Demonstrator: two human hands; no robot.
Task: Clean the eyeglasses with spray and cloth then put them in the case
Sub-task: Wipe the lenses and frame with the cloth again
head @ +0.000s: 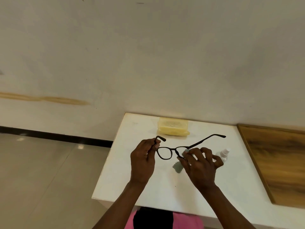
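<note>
From my head camera, my left hand [143,160] pinches the glasses [171,150] by one arm above the white table [132,171]. My right hand [200,166] presses the grey cloth [178,167] on one lens. The yellow case [173,126] lies behind, closed, and the spray bottle [224,154] stands near my right hand.

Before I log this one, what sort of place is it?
Probably a plain indoor room, home or office: a small white table against a bare, marked wall, a glossy tiled floor with dark skirting, and a wood-grain surface alongside.
</note>
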